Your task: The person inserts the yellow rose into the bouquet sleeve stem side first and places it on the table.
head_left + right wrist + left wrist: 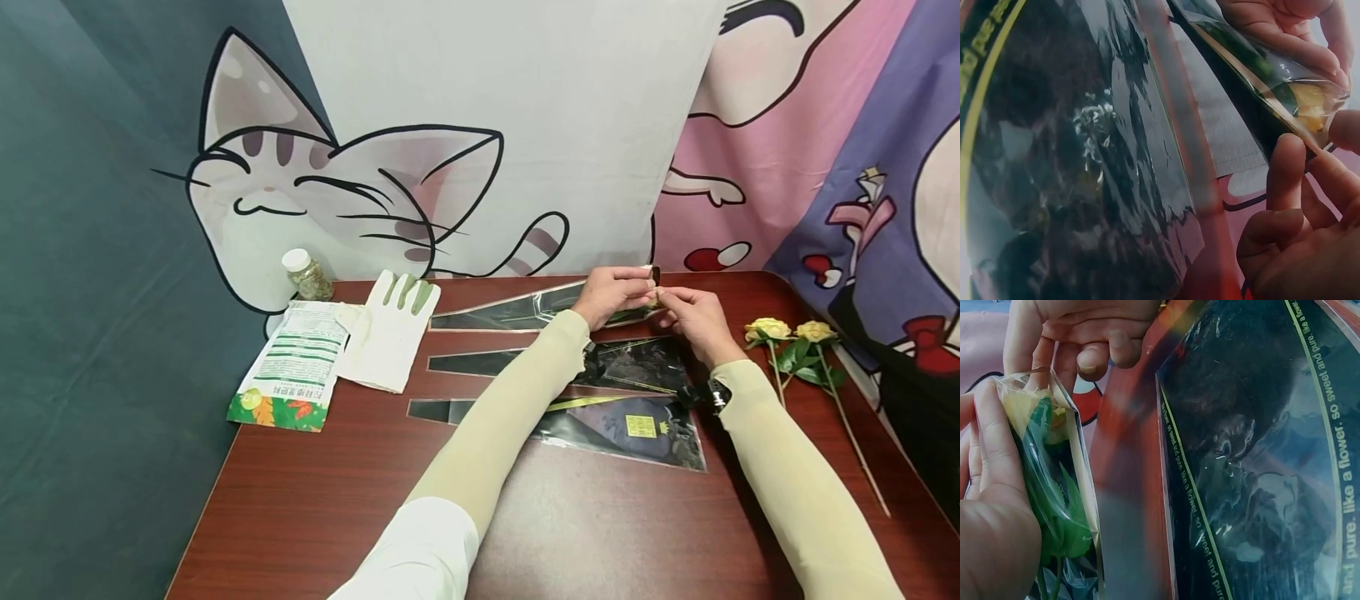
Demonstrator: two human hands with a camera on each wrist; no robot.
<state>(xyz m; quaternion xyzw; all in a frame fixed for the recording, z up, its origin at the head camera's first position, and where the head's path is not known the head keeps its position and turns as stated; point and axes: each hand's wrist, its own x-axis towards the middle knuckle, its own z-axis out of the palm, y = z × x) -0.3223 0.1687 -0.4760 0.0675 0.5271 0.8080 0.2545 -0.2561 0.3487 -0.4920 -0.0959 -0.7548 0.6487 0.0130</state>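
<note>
A clear, dark-backed flower sleeve (510, 311) lies along the far side of the table, with a yellow rose (1057, 428) and its green leaves (1072, 519) inside, the bloom close to the wide mouth. My left hand (609, 293) holds this sleeve beside the bloom. At the mouth, my right hand (699, 323) pinches the sleeve's edge; some of its fingertips are hidden behind the film and bloom. Two more flat sleeves lie nearer me: a middle one (637, 362) and a front one (577, 442) with a yellow label.
Two yellow roses (768, 330) with long stems lie at the right. Toward the left are white gloves (386, 342) with green fingertips, a printed packet (296, 358) and a white-capped jar (311, 279). A cartoon-printed cloth (465, 75) hangs behind the table (585, 517).
</note>
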